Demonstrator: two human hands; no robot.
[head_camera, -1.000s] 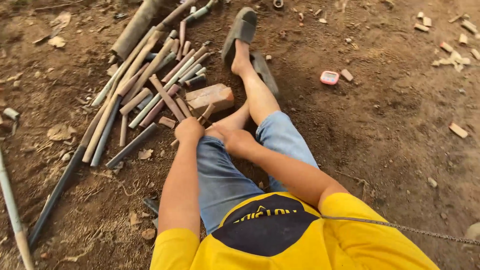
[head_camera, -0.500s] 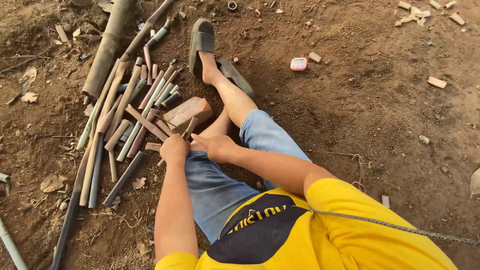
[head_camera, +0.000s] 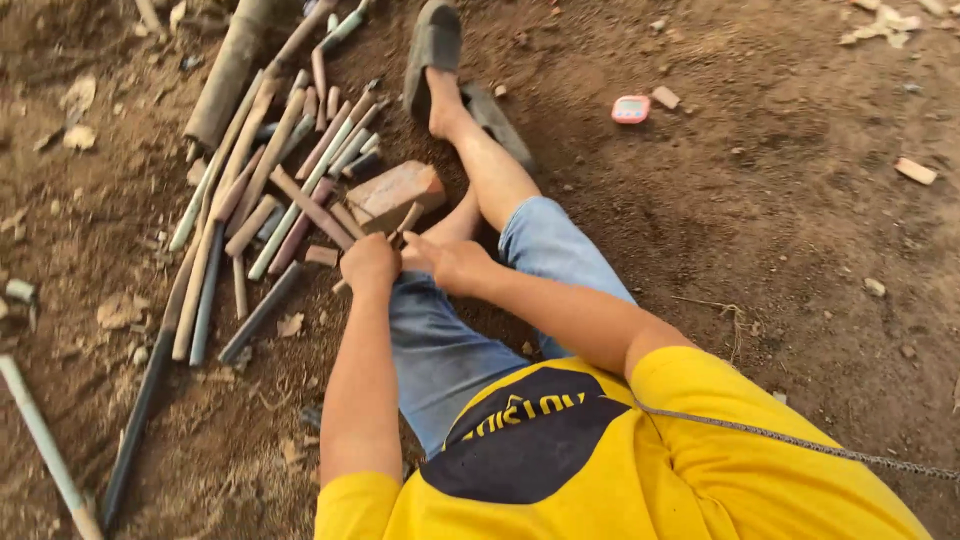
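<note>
The left hand (head_camera: 368, 262) is curling into a closed fist just below the brick, its grip wrapped on a short brown stick (head_camera: 405, 220) whose upper end is poking out toward the brick's lower edge. The right hand (head_camera: 452, 262) is lying just beside the left one, almost touching it, with the thumb pointing toward the same stick; its fingers are bent inward, but whether its grip is pressing on the stick or only resting near it cannot be told from this angle.

The reddish brick (head_camera: 395, 192) is lying flat on the ground directly above both hands, with the stick leaning against it. To the left of the brick a pile of cut sticks and pipes (head_camera: 270, 190) is spreading out in a loose fan, some pale, some brown, some dark, a few crossing each other. A thicker log (head_camera: 225, 85) is lying at the upper end of that pile.

The person is sitting on bare brown dirt ground (head_camera: 780, 230), wearing a yellow shirt and blue denim shorts, one leg stretching forward to a grey sandal (head_camera: 432, 45). A small pink object (head_camera: 630, 108) is lying on the dirt well apart to the right, with small wood chips (head_camera: 915, 170) scattered around. A thin chain (head_camera: 800, 442) is running across the lower right.
</note>
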